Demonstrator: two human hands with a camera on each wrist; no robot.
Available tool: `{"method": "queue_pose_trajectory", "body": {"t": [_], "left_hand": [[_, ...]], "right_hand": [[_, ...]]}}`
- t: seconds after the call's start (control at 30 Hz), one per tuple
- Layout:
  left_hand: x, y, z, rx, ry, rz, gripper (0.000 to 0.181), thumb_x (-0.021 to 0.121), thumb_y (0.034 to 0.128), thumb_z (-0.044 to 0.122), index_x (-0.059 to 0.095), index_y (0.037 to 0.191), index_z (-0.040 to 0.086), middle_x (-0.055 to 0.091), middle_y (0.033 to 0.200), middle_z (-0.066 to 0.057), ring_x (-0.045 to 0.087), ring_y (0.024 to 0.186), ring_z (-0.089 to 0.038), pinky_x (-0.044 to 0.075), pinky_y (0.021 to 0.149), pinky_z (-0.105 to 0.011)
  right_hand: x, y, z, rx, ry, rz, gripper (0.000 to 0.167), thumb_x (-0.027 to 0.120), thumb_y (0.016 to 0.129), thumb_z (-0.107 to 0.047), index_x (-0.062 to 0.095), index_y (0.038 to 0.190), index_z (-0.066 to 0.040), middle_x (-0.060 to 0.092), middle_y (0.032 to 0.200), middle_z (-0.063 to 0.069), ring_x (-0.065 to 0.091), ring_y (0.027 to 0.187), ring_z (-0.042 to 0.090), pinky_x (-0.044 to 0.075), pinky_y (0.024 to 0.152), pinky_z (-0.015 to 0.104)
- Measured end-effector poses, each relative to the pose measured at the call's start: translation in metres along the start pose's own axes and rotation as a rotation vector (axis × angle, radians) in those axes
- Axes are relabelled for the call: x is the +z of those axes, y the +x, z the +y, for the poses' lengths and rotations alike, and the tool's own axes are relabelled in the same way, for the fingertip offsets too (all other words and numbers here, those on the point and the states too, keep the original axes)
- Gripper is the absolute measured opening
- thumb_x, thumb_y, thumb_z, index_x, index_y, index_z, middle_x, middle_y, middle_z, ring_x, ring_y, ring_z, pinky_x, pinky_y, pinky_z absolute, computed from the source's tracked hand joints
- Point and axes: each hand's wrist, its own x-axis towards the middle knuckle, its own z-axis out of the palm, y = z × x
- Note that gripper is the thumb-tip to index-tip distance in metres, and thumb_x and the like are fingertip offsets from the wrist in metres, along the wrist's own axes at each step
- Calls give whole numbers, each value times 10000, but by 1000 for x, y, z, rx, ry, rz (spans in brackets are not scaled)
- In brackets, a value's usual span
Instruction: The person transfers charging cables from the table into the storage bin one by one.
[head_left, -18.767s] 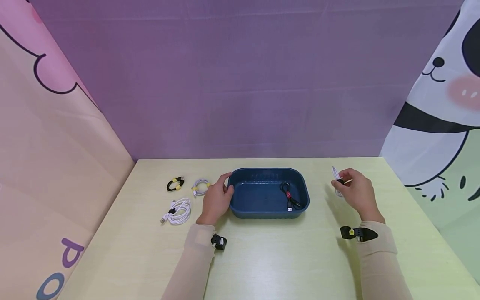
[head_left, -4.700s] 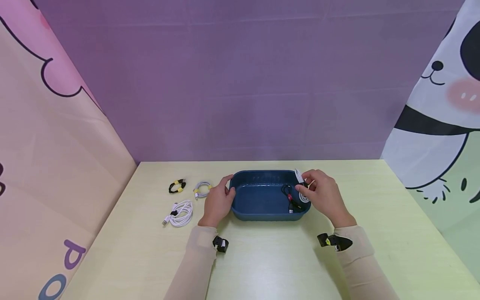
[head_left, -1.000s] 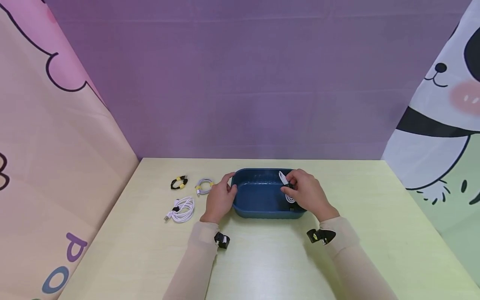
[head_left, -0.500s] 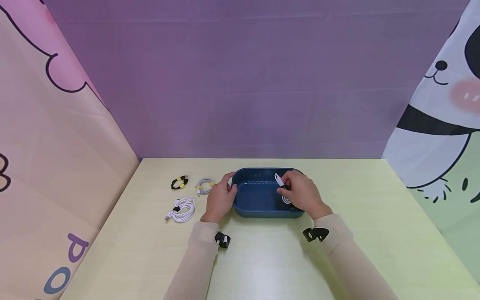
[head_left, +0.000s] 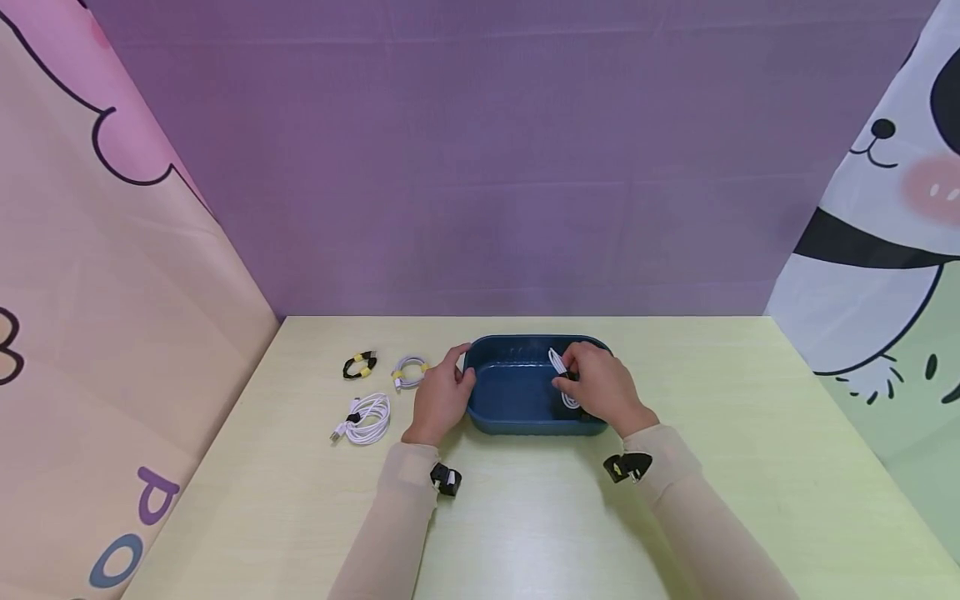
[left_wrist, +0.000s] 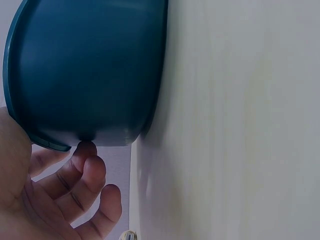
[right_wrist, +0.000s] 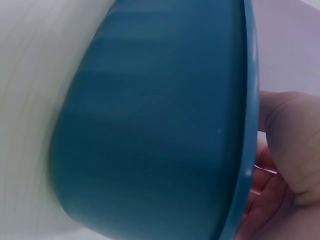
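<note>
A blue plastic basin [head_left: 510,427] stands on the table. My left hand [head_left: 441,398] grips its left rim; in the left wrist view the fingers [left_wrist: 94,172] curl against the outer wall. Inside the basin's right half, my right hand [head_left: 602,385] pinches a coiled white cable [head_left: 557,360] bound with a black tie. Whether that cable touches the basin floor, I cannot tell. The right wrist view mostly shows the basin's outer wall [right_wrist: 150,125], which hides the fingertips and the cable. Of the black cable seen earlier in the basin, nearly everything is hidden behind my right hand.
Left of the basin lie a black cable [head_left: 348,367] with yellow ties, a light grey cable [head_left: 408,362] with yellow ties near my left hand, and a larger white cable [head_left: 369,423] with a plug. A purple cloth wall [head_left: 510,208] rises behind the table.
My right hand has carried the white cable from the table's right side over the rim and into the basin, easing slightly leftward in the last second. My left hand stays on the rim.
</note>
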Motion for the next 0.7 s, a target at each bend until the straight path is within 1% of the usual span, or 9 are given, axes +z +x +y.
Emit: {"method": "queue_pose_trajectory", "body": {"t": [0.2,0.5,0.7], "left_hand": [[1,1,0,-1,-5,1,437,587,1016,189,561,1452,172,568,696,-10,456,526,-139,344,495,-279],[1,1,0,-10,-3,-8,447,591,1016,198,553,1460,174,573,694,-15,461,525,-141,351,497,-278],[0,1,1,-18,-8,-12,448,595,1015,200,552,1460,173,571,700,-14,470,541,-146,359,509,-279]], "right_hand": [[3,3,1,10,-17,-6,299,813,880,-290,655,1024,-81,633,943,57,555,726,176,490,647,318],[7,6,4,0,-34,-15,298,808,885,-290,646,1019,-78,645,955,68,576,762,186,527,717,357],[7,8,3,2,-33,-27,290,807,886,-275,648,1016,-70,650,946,72,573,745,186,518,698,353]]}}
